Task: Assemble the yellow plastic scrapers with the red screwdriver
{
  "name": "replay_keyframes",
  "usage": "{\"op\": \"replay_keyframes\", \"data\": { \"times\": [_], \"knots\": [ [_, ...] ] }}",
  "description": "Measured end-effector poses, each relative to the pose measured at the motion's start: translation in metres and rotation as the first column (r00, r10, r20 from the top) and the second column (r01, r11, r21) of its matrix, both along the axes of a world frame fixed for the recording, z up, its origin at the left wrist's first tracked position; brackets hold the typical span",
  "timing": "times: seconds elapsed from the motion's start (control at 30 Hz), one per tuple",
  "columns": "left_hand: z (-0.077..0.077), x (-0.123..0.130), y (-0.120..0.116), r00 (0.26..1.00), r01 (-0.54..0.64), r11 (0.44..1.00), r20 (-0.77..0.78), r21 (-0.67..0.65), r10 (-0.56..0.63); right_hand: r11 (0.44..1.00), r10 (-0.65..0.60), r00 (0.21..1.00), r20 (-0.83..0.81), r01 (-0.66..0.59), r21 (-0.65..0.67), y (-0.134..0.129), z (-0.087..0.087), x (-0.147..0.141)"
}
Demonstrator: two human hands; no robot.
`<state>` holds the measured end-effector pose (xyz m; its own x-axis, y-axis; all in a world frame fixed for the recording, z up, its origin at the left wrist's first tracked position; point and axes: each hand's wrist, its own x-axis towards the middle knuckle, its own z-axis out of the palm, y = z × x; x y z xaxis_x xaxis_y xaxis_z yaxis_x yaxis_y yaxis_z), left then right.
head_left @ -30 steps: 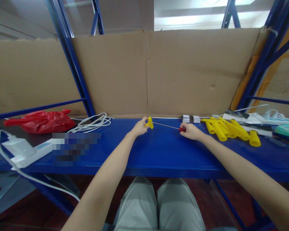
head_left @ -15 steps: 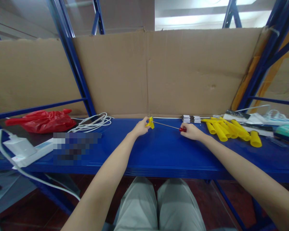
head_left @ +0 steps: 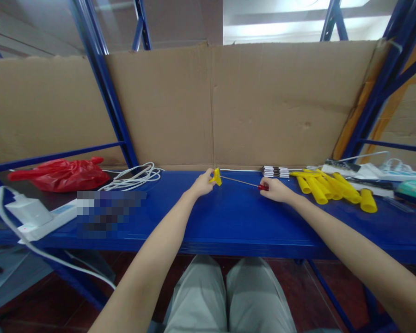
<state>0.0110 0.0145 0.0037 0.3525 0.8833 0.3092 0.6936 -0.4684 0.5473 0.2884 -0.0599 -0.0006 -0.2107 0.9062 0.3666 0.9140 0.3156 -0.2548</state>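
Observation:
My left hand [head_left: 203, 183] is closed on a small yellow plastic piece [head_left: 217, 177] above the middle of the blue shelf [head_left: 235, 217]. A long screwdriver [head_left: 241, 181] with a red handle lies between my two hands. Its thin metal shaft points left, and its tip meets the yellow piece; how far it goes in is too small to tell. Wrapped around the red handle is my right hand [head_left: 273, 189]. Just right of that hand lies a pile of yellow plastic tubes [head_left: 319, 188], and behind it are stacked small white-and-dark strips [head_left: 276, 171].
On the left lie a red plastic bag [head_left: 60, 175], a coiled white cable [head_left: 138, 175] and a white power strip [head_left: 55, 222] with a plug. Cardboard [head_left: 166, 111] stands along the back. White and dark boxes [head_left: 370, 185] and a green package [head_left: 414, 189] are at the right.

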Motion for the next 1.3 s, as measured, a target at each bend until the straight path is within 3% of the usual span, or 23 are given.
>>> {"op": "replay_keyframes", "data": {
  "times": [0.5,0.8,0.97,1.13,1.3],
  "knots": [
    [0.003,0.001,-0.005,1.0,0.017,1.0,-0.021,-0.006,-0.017,1.0,0.006,1.0,-0.024,-0.006,0.012,0.002,-0.001,0.0],
    [0.006,0.003,-0.011,0.992,-0.06,0.992,-0.105,0.109,0.072,0.994,0.107,0.988,-0.112,-0.109,-0.016,0.004,-0.006,0.0],
    [0.007,0.005,-0.017,0.976,-0.12,0.981,-0.163,0.152,0.145,0.988,0.151,0.987,-0.05,-0.149,0.049,0.003,-0.003,0.001],
    [0.009,0.008,-0.023,0.968,-0.154,0.978,-0.175,0.142,0.178,0.983,0.089,0.994,0.065,-0.098,0.158,0.0,0.0,0.002],
    [0.011,0.011,-0.029,0.945,-0.163,0.974,-0.258,0.16,0.2,0.986,0.126,0.988,0.089,-0.134,0.1,-0.002,0.001,0.0]
  ]
}}
